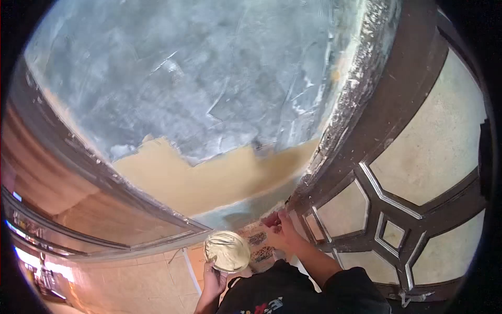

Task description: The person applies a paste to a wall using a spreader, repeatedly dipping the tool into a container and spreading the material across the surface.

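My left hand [213,276] holds a round container of cream-coloured paste [227,251] by its lower left rim, low in the middle of the view. To the right of it, my right hand [280,224] is closed round the handle of a tool whose blade edge [277,208] lies near the bottom right of the wall, beside the dark frame. The tool is small and partly hidden by the fingers. Grey-blue coating [198,78] covers most of the wall, and a tan band [209,180] shows below its ragged edge.
A dark door with pale panels [429,141] stands on the right. Along the left runs a brown wooden frame with glossy panels [78,204]. Tiled floor [146,282] lies at the lower left, and a patterned mat [261,254] is near my feet.
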`<state>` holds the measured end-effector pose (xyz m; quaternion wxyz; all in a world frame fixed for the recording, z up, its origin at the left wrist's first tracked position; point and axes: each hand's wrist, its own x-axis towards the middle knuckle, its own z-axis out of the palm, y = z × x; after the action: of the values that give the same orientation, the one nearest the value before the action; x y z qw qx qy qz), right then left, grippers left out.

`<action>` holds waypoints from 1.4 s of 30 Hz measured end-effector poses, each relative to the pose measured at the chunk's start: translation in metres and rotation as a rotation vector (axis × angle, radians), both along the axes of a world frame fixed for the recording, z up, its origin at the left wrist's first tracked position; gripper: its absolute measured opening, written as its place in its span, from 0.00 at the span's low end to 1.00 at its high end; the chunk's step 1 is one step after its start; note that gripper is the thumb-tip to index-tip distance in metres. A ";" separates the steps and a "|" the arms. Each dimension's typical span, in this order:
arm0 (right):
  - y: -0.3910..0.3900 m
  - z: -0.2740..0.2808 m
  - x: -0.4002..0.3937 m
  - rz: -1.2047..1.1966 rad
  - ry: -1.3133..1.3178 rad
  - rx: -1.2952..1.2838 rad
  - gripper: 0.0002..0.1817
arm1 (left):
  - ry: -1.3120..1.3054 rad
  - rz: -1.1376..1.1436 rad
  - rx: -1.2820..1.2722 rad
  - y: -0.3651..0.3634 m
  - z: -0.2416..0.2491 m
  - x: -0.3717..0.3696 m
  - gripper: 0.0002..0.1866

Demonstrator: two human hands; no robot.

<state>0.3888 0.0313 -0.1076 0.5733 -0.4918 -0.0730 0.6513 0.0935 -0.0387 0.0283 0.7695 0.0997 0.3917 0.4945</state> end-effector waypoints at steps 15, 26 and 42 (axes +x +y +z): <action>0.115 0.029 0.122 -0.190 -0.440 0.029 0.16 | 0.153 0.116 -0.069 -0.017 0.016 0.057 0.33; 0.093 0.041 0.113 -0.127 -0.237 0.135 0.17 | 0.172 0.101 -0.122 -0.008 0.016 0.106 0.31; 0.106 -0.001 0.111 -0.194 -0.340 0.218 0.17 | 0.196 0.141 -0.125 -0.022 0.006 0.138 0.32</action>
<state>0.5002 0.1371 -0.1091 0.6626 -0.5342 -0.1908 0.4891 0.2317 -0.0604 0.0343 0.6954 0.0716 0.5011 0.5101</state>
